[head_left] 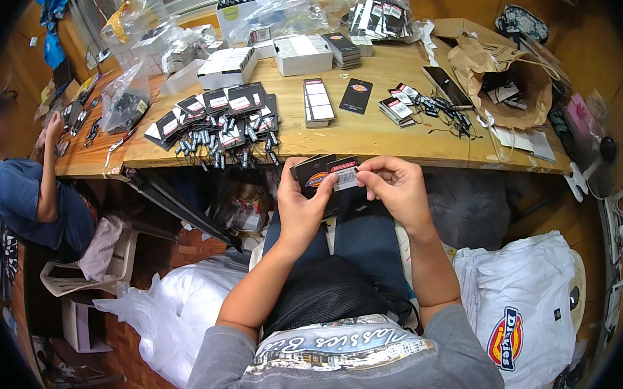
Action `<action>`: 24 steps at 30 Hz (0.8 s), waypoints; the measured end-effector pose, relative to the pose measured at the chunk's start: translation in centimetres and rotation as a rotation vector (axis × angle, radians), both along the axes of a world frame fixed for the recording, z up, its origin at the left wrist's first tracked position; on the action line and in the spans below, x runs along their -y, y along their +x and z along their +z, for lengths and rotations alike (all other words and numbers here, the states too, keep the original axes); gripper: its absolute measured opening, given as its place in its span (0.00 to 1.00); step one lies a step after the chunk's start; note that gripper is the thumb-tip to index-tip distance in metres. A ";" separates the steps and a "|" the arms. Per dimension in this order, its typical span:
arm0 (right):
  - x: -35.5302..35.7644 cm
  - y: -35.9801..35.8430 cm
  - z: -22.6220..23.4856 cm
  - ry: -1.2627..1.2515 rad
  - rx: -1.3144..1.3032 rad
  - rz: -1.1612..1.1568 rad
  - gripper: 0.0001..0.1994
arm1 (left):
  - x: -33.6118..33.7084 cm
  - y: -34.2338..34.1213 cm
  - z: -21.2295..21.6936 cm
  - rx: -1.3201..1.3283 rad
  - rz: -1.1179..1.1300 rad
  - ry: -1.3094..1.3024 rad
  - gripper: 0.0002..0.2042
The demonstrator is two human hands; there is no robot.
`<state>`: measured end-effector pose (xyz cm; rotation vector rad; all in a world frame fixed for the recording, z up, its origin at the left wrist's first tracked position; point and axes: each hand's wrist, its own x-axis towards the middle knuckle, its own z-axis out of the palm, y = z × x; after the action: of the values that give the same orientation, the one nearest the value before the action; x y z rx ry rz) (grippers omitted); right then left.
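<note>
My left hand (300, 211) is closed round black hang tags (305, 172), holding them upright above my lap, just off the table's front edge. In front of them is a smaller white barcode tag (346, 180) with a red top. My right hand (400, 188) pinches this tag at its right edge, thumb against forefinger. Part of the black tags is hidden behind my left fingers. On the table beyond lie a narrow stack of white labels (317, 101) and a single black tag (356, 96).
A heap of black tags with strings (227, 121) hangs over the table's front edge (308, 140). White card boxes (303, 54), strung tags (406, 105), a phone (447, 86) and a paper bag (506, 87) lie farther off. A person (36, 185) works at the left. White shirts (518, 303) lie at my right.
</note>
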<state>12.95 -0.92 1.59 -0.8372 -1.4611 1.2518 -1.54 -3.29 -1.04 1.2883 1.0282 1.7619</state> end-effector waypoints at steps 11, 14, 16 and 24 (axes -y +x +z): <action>-0.3 0.0 -0.2 0.078 0.194 -0.006 0.03 | 0.6 -0.3 1.4 -0.552 0.153 0.327 0.12; -0.2 0.1 0.1 0.142 0.282 -0.031 0.03 | 0.5 -0.3 1.3 -0.625 0.139 0.385 0.14; 0.1 0.1 0.5 0.187 0.334 -0.058 0.03 | 0.5 -0.4 1.2 -0.665 0.127 0.393 0.16; 0.7 -1.1 0.2 0.472 0.432 -0.234 0.04 | 0.7 -1.0 1.4 -0.814 0.143 0.432 0.15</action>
<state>11.85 -1.66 1.80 -0.9503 -1.8397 0.5300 -2.52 -3.96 0.38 2.3717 1.2103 1.6259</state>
